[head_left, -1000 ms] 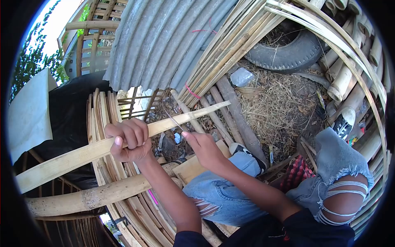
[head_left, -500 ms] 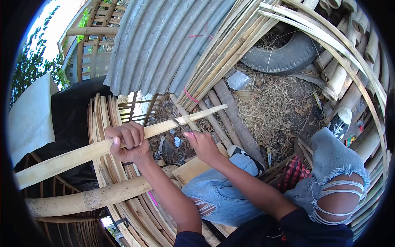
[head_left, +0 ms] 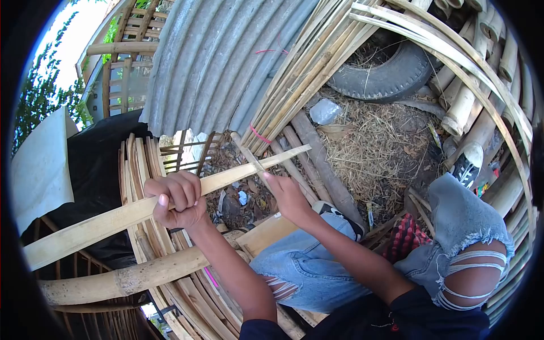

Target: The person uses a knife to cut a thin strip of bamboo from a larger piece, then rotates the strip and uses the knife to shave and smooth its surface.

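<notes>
My left hand is closed around a long, flat bamboo strip, which runs from the lower left to a narrow tip at the upper right. My right hand is closed on a knife; its handle is hidden in my fingers. The thin blade lies across the strip, touching it between my left hand and the tip. Beneath my left forearm is a thick bamboo pole.
Split bamboo pieces are stacked at the left. A bundle of thin strips leans by a corrugated metal sheet. A tire lies on littered ground, with bamboo poles stacked at the right.
My right hand and the knife have moved a little rightward along the strip, toward its tip. My left hand keeps its hold. The whole view has shifted slightly.
</notes>
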